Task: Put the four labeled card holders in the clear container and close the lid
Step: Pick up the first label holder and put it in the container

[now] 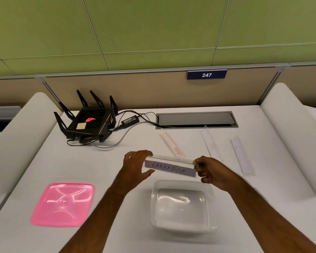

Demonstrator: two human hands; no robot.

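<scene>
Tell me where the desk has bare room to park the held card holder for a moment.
Bare desk lies between the pink lid and the clear container, and in front of the router, left of the left hand. Right of the right hand it is crowded: three card holders lie there. The LABRADOR holder hangs above the container's far rim.

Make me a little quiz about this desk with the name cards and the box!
1. True or false: the pink lid is on the clear container.
2. How many card holders lie flat on the table?
3. Which word is on the card holder held between the left hand and right hand? A) POODLE B) LABRADOR C) BEAGLE

Key: 1 false, it lies beside it; 2 three; 3 B.
</scene>
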